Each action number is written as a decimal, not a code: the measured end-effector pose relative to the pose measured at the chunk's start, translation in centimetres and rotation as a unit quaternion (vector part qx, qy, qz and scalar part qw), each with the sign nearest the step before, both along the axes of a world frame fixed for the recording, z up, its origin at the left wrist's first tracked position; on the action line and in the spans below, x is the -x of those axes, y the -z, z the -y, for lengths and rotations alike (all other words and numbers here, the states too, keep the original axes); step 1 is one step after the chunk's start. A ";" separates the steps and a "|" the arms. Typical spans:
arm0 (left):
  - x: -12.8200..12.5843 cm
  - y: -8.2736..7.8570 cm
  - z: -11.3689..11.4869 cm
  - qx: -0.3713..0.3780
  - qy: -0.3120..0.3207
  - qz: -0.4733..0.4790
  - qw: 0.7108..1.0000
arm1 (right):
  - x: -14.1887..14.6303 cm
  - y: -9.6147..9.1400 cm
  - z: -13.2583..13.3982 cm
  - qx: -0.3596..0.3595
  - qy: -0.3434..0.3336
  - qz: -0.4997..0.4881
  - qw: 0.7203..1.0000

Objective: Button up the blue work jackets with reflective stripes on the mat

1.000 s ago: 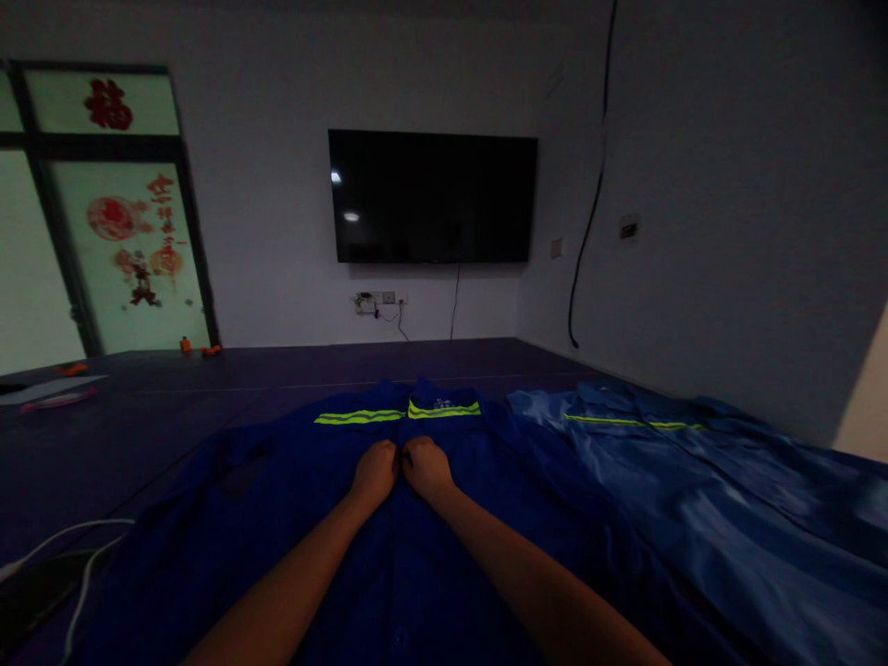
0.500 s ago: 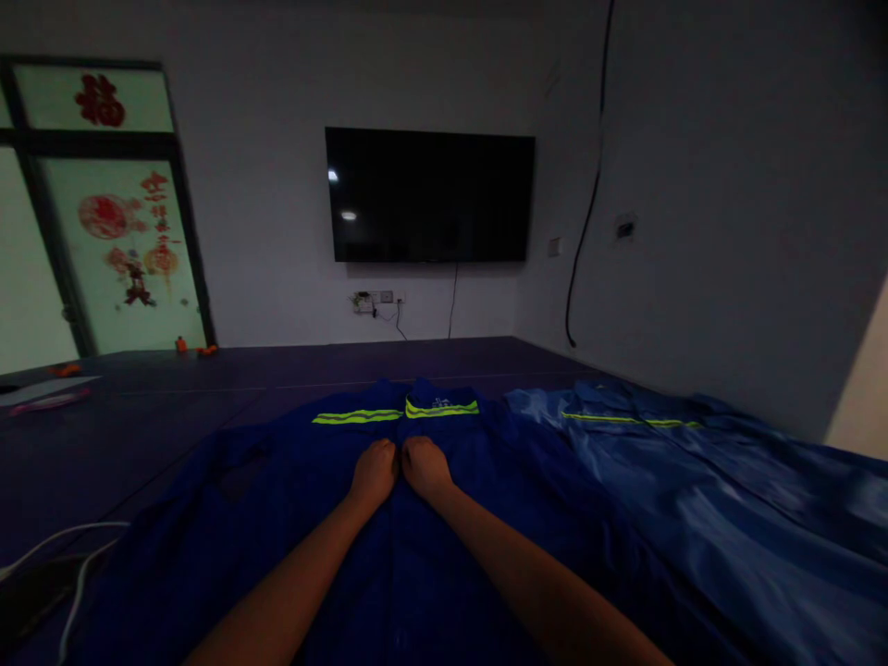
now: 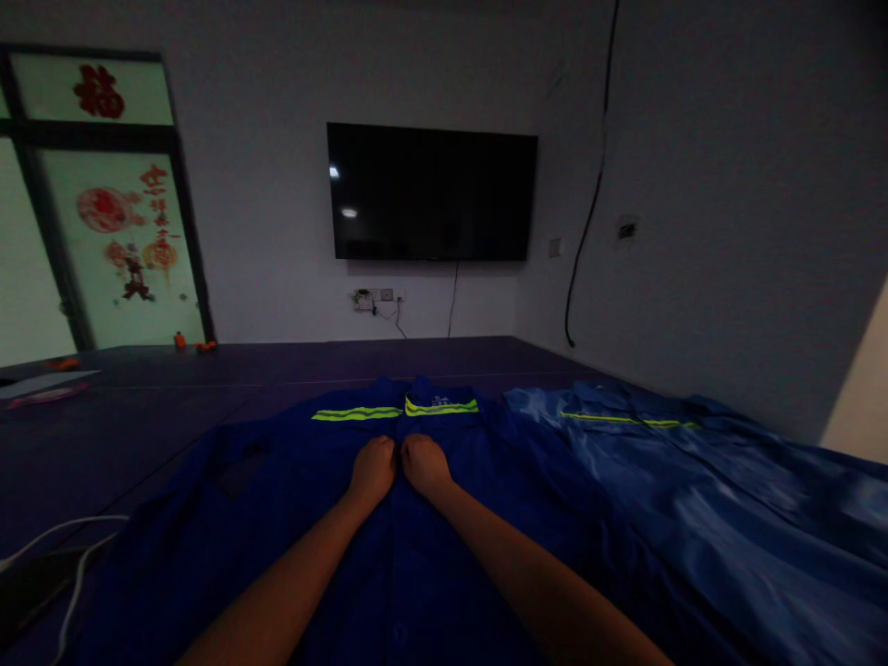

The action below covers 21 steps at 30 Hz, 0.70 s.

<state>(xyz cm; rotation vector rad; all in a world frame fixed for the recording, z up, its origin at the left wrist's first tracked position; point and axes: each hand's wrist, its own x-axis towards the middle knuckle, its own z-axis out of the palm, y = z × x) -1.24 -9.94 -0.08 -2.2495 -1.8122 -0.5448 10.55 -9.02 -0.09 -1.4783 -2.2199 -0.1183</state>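
A dark blue work jacket [image 3: 291, 518] with yellow-green reflective stripes lies spread out in front of me, its collar at the far end. My left hand [image 3: 376, 467] and my right hand [image 3: 424, 464] are side by side at the jacket's front edge, just below the stripes. Both are closed, fingers curled inward over the button placket. What the fingertips pinch is hidden, though the jacket's front lies right under them. One button shows low on the placket, between my forearms.
A lighter blue garment [image 3: 700, 499] with a thin yellow stripe lies to the right, against the jacket's sleeve. A white cable [image 3: 80, 573] loops at the lower left. Orange objects [image 3: 179, 340] sit by the door. A television [image 3: 434, 194] hangs on the far wall.
Almost nothing differs. Both hands stay at the same place on the jacket's front, and the view has shifted very slightly.
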 end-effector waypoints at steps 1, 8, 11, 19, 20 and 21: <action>0.0 0.0 0.0 -0.001 0.000 0.000 1.000 | 0.0 0.0 0.0 -0.001 0.000 -0.001 1.000; -0.2 -0.4 0.3 0.002 0.007 0.003 1.000 | -0.1 0.2 -0.2 0.009 0.023 -0.035 0.999; -0.2 -0.5 0.3 0.000 0.006 0.003 1.000 | -0.1 0.3 -0.4 0.012 0.029 -0.054 0.998; -0.2 -0.4 0.3 -0.011 0.008 -0.007 1.000 | -0.1 0.5 -0.5 0.024 0.038 -0.085 0.995; -0.2 -0.4 0.2 -0.016 0.010 -0.007 1.000 | -0.2 0.5 -0.5 0.024 0.040 -0.086 0.995; -0.2 -0.4 0.2 -0.020 0.013 -0.008 1.000 | -0.2 0.5 -0.5 0.025 0.042 -0.087 0.995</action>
